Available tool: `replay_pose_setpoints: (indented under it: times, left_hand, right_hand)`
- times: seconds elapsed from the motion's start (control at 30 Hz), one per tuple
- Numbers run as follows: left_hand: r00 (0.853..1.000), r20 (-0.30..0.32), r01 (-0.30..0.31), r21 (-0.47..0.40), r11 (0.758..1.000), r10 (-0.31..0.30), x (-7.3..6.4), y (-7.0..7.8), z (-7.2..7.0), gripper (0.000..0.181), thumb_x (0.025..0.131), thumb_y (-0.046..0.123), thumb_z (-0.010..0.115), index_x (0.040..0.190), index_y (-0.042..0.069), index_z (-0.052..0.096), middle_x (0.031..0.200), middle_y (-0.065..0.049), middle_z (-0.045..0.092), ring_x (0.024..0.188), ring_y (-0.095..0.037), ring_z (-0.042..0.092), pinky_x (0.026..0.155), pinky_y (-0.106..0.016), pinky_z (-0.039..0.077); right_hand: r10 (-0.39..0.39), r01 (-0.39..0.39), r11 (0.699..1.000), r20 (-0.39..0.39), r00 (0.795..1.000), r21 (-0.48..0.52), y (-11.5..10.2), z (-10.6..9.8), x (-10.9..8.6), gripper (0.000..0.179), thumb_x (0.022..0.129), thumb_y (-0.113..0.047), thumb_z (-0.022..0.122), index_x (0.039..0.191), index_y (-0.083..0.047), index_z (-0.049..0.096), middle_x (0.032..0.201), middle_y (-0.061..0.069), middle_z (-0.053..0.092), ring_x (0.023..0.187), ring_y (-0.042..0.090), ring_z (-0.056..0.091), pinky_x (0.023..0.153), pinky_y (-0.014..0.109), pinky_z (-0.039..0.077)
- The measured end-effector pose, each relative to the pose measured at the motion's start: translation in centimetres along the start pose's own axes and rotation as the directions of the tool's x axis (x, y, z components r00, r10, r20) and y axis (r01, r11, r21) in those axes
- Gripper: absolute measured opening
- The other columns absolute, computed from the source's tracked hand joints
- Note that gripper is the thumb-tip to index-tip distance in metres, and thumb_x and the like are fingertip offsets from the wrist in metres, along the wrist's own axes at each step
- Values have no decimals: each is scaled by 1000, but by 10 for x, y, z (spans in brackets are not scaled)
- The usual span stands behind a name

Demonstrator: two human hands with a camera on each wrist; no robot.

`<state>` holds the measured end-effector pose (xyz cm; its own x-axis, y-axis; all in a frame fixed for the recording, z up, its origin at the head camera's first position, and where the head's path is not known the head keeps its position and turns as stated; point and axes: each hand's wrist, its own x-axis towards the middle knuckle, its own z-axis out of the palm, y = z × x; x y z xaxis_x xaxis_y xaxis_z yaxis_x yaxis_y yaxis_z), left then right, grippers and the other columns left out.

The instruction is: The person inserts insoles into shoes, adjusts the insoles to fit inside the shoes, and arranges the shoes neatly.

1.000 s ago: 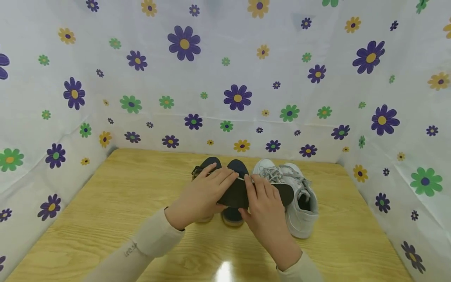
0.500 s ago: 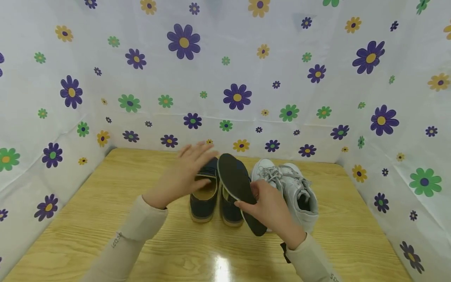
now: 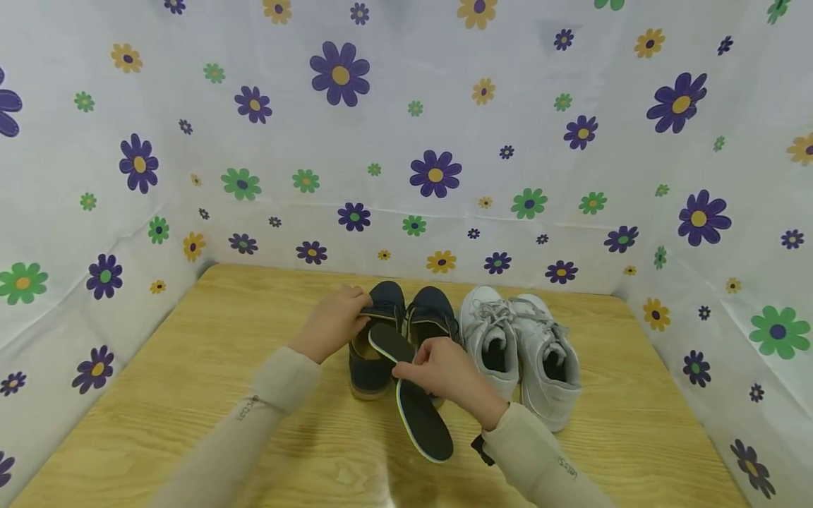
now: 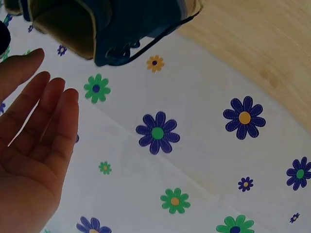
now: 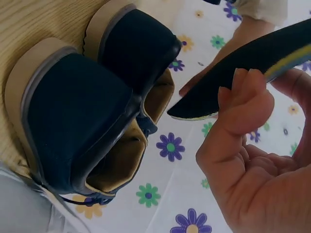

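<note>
My right hand (image 3: 447, 374) pinches a dark insole (image 3: 425, 425) with a pale edge around its middle, thumb on one side and curled fingers on the other. One end of the insole overlaps the opening of the left navy shoe (image 3: 370, 377) in the head view; the other end slants down toward me. Beside that shoe's collar is my left hand (image 3: 332, 323), its fingertips right at the tongue area. The left wrist view shows those fingers nearly straight, with the thumb apart. The right navy shoe (image 3: 430, 300) stands alongside, partly hidden behind my right hand.
A pair of white lace-up sneakers (image 3: 547, 384) stands just right of the navy shoes. All the shoes rest on a wood-grain tabletop (image 3: 254, 331), toes toward the back. Flower-printed cloth (image 3: 381, 127) walls it in at the back and sides.
Both hands first held the insole crosswise; then the left hand let go. The left hand has come down to the left navy shoe, and the right hand has swung the insole over toward it.
</note>
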<state>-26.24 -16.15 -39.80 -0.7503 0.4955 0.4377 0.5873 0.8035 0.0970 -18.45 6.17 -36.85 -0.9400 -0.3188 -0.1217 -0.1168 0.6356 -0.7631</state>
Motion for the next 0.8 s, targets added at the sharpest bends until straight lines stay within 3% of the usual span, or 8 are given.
replay_pose_setpoints:
  times: [0.23,0.4,0.63,0.8]
  left_hand:
    - [999,35,39,-6,999,-38,7,4,8,11,83,3,74,90,3,66,86,-9,59,81,-25,59,71,-36,52]
    - [996,71,59,4,998,-59,11,4,10,8,85,3,71,91,4,66,88,-9,59,83,-25,58,72,-37,51]
    - [994,83,76,11,997,-77,10,2,12,7,84,1,71,88,4,66,86,-8,59,82,-26,60,70,-38,52]
    - [992,87,86,17,996,-88,9,1,14,6,85,2,71,88,5,67,86,-7,59,82,-25,60,69,-37,52]
  right_hand:
    - [-14,14,997,3,1000,-80,-10,10,15,43,80,-37,67,51,-17,43,44,-5,39,39,12,38,42,26,30]
    - [-13,15,991,14,1000,-132,-16,14,28,50,82,-38,68,48,-17,38,42,-7,28,36,11,28,40,25,27]
    - [4,0,986,25,1000,-165,-23,20,42,49,83,-39,68,50,-15,42,45,-5,34,39,13,35,42,26,31]
    - [56,-53,979,12,998,-197,-25,24,52,42,83,-44,69,66,-8,56,56,2,49,48,18,48,46,28,37]
